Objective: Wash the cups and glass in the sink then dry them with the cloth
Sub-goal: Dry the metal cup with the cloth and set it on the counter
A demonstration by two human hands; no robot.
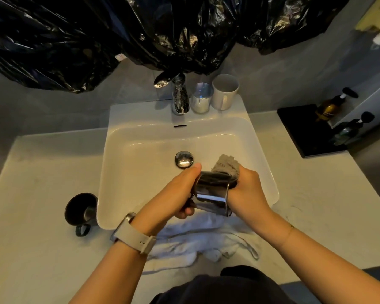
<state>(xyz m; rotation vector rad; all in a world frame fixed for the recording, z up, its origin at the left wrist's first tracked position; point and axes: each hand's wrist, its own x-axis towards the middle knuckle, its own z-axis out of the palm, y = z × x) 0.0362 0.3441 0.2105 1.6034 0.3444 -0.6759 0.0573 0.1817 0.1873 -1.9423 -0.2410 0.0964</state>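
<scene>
Both hands meet over the near half of the sink (261, 150). The left hand (176, 191) is wrapped around a shiny steel cup (211, 194), thumb along its upper side, holding it tipped on its side with the mouth turned toward the right hand (248, 189). That hand is closed on a grey cloth (226, 164), which is bunched at the cup's mouth; a tuft sticks up beyond the fingers. How far the cloth reaches inside is hidden. The cup's wall is mirror-bright and reflects dark shapes.

Within the sink, the basin is white, with only a chrome drain plug (184, 159) at its middle, just beyond the left thumb. On the sink's back ledge, right of the chrome faucet (180, 99), stand a clear glass (201, 97) and a white mug (224, 92), upright, side by side, both appearing empty. Left of the sink, on the desk (42, 183), a dark cup (81, 210) stands upright with its handle toward the viewer. A crumpled white towel (195, 242) lies on the desk at the sink's near edge, under the wrists.
</scene>
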